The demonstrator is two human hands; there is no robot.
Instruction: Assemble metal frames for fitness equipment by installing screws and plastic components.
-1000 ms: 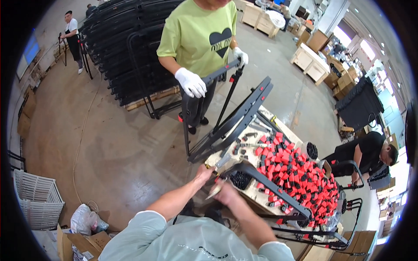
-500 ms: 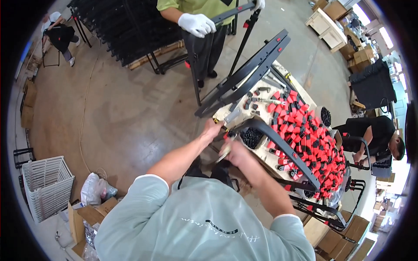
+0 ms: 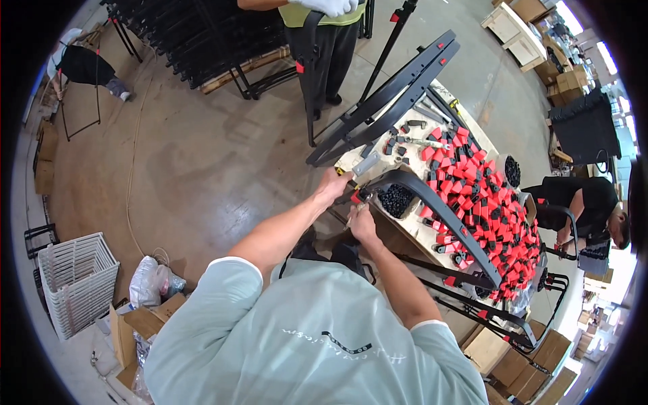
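Note:
My left hand (image 3: 333, 186) grips the near end of a curved black frame bar (image 3: 440, 211) that arcs over the worktable (image 3: 413, 229). Close under that same end, my right hand (image 3: 361, 223) is closed on a small slim tool; its tip is too small to make out. A tub of small black parts (image 3: 395, 200) sits just right of both hands. Beyond it lies a heap of red and black plastic caps (image 3: 484, 209). A long black metal frame (image 3: 385, 102) slants across the far end of the table.
A person in a green shirt and white gloves (image 3: 329, 6) stands opposite, holding a black stand (image 3: 309, 74). Another person in black (image 3: 584, 210) bends at the right. Stacked black frames (image 3: 202, 34) fill the back; a white wire basket (image 3: 75, 281) and cardboard boxes (image 3: 135, 331) sit lower left.
My head has tipped further down, so my own shirt fills the bottom. Both hands have stayed at the near end of the curved bar, with my right hand now lower under it.

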